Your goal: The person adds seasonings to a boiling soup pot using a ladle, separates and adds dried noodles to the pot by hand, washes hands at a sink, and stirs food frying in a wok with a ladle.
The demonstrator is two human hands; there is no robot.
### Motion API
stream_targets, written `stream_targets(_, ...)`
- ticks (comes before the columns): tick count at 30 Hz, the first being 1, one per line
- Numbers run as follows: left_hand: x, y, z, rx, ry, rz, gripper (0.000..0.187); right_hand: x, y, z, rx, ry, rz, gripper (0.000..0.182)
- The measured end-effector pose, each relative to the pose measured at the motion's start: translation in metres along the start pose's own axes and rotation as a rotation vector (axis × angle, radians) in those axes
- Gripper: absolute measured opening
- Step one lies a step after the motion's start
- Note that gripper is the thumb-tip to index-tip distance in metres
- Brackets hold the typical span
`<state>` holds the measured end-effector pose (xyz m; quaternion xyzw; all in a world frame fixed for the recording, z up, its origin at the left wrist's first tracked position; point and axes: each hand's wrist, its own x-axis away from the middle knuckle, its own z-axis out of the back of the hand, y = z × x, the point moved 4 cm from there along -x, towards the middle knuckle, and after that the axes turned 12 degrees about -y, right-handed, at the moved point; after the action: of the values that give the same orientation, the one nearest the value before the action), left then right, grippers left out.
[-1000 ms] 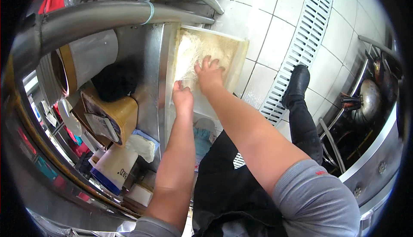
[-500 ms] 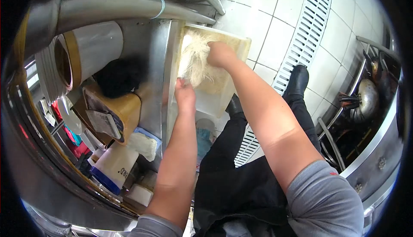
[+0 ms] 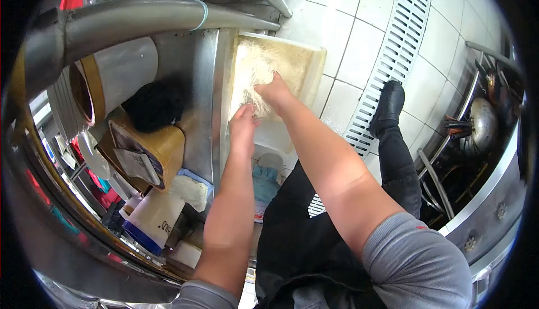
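Note:
Thin pale strands that look like noodles (image 3: 259, 65) lie loosely heaped in a pale rectangular plastic bin (image 3: 314, 65), whose inside carries a whitish dusting. My right hand (image 3: 275, 93) is in the bin, fingers curled into the strands from the near right side. Just left of it, at the bin's near left part, my left hand (image 3: 243, 129) has its fingers bent around the lower end of the same strands. Its fingertips are partly hidden. Bright light washes out the strands beside the bin's left wall.
A steel shelf on the left holds a brown container (image 3: 163, 146), a white tub with blue rim (image 3: 154, 213) and a black bundle (image 3: 154, 104). A thick metal pipe (image 3: 129, 23) crosses above. A floor drain grate (image 3: 393, 56) runs right of the bin; a wok (image 3: 483, 121) stands at far right.
My right hand has moved down and left, closer to my left hand. The strands have dropped lower and spread out in the bin. My right leg has shifted slightly.

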<state>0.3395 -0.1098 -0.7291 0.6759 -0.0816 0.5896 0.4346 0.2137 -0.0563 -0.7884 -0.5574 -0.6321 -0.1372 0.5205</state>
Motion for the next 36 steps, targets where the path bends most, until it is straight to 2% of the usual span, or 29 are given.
stream_targets(1, 0.001, 0.003, 0.004, 0.0, -0.004, -0.002, 0.034, 0.008, -0.003, -0.003, 0.001, 0.003, 0.003, 0.071)
stream_targets(3, 0.007, 0.018, 0.001, 0.007, -0.08, -0.043, 0.052, 0.027, -0.008, -0.004, -0.03, 0.124, 0.166, 0.062)
stream_targets(4, 0.01, 0.021, -0.003, 0.008, -0.084, -0.04, 0.052, 0.036, -0.007, -0.004, -0.03, 0.129, 0.165, 0.062)
stream_targets(6, 0.012, 0.026, -0.007, 0.035, 0.018, 0.013, 0.065, 0.054, -0.009, 0.001, -0.063, 0.284, 0.162, 0.062)
stream_targets(10, 0.017, 0.029, -0.014, 0.026, -0.102, 0.056, 0.075, 0.076, -0.015, 0.007, 0.043, 0.297, 0.289, 0.064)
stream_targets(13, 0.026, 0.041, -0.023, 0.057, -0.103, 0.06, 0.079, 0.099, -0.021, 0.012, 0.016, 0.207, 0.278, 0.067)
stream_targets(16, 0.025, 0.054, -0.034, 0.089, -0.179, 0.004, 0.077, 0.115, -0.024, 0.02, 0.201, 0.156, 0.31, 0.068)
stream_targets(18, 0.012, 0.065, -0.041, 0.017, -0.235, -0.144, 0.065, 0.129, -0.034, 0.012, 0.244, -0.094, 0.165, 0.068)
stream_targets(19, 0.002, 0.072, -0.042, 0.018, -0.237, -0.145, 0.065, 0.125, -0.027, 0.013, 0.246, -0.092, 0.165, 0.068)
stream_targets(21, -0.016, 0.07, -0.046, 0.137, -0.317, 0.221, 0.05, 0.115, -0.015, 0.003, 0.251, -0.285, 0.277, 0.069)
stream_targets(22, -0.02, 0.068, -0.05, 0.138, -0.32, 0.222, 0.05, 0.111, -0.014, 0.004, 0.237, -0.272, 0.265, 0.07)
stream_targets(23, -0.023, 0.07, -0.053, 0.131, -0.251, 0.089, 0.043, 0.109, -0.015, 0.001, 0.238, -0.271, 0.264, 0.07)
stream_targets(25, -0.028, 0.076, -0.054, 0.111, -0.11, -0.174, 0.029, 0.101, -0.008, 0.005, -0.019, -0.068, 0.034, 0.076)
stream_targets(26, -0.031, 0.076, -0.055, 0.108, -0.11, -0.17, 0.029, 0.099, -0.009, 0.002, -0.023, -0.067, 0.032, 0.076)
stream_targets(28, -0.032, 0.083, -0.052, -0.341, 0.007, -0.272, 0.036, 0.095, -0.011, 0.001, -0.168, 0.052, -0.002, 0.074)
stream_targets(29, -0.031, 0.083, -0.052, -0.345, 0.008, -0.269, 0.036, 0.088, -0.007, -0.001, -0.172, 0.052, -0.004, 0.074)
stream_targets(31, -0.03, 0.086, -0.051, -0.295, -0.024, -0.375, 0.04, 0.069, 0.005, 0.0, -0.167, 0.186, 0.035, 0.056)
stream_targets(34, -0.017, 0.09, -0.063, -0.446, 0.1, -0.408, 0.041, 0.045, -0.009, 0.003, -0.271, 0.268, 0.079, 0.055)
stream_targets(36, -0.011, 0.088, -0.067, -0.421, 0.142, -0.45, 0.041, 0.015, -0.01, 0.018, -0.279, 0.315, 0.085, 0.054)
